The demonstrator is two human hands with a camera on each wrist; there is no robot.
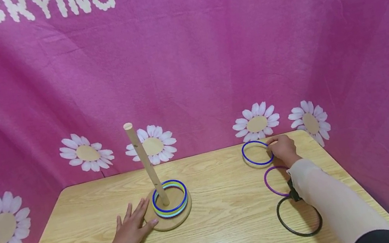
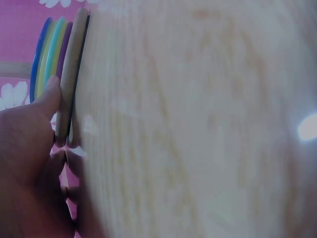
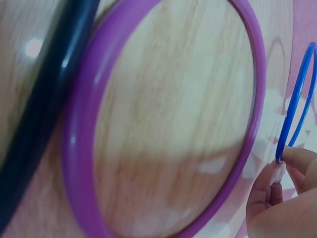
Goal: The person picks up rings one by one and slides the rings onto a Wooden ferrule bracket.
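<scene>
A blue ring (image 1: 251,162) is pinched at its right side between the thumb and fingers of my right hand (image 1: 283,150), near the table's back right. In the right wrist view the same blue ring (image 3: 292,106) stands out from the fingertips. My left hand (image 1: 132,231) rests with spread fingers at the left edge of a round wooden base (image 1: 170,225). From that base rises a tilted-looking wooden peg (image 1: 144,160). Several stacked rings (image 1: 186,196), blue on top with yellow, light blue and purple below, lie around the peg; the left wrist view shows the stack (image 2: 48,54) edge-on.
A purple ring (image 1: 266,182) and a black ring (image 1: 296,233) lie on the wooden table (image 1: 224,203) under and beside the right forearm. Pink cloth (image 1: 186,75) with daisies and white lettering hangs behind the table and along both sides.
</scene>
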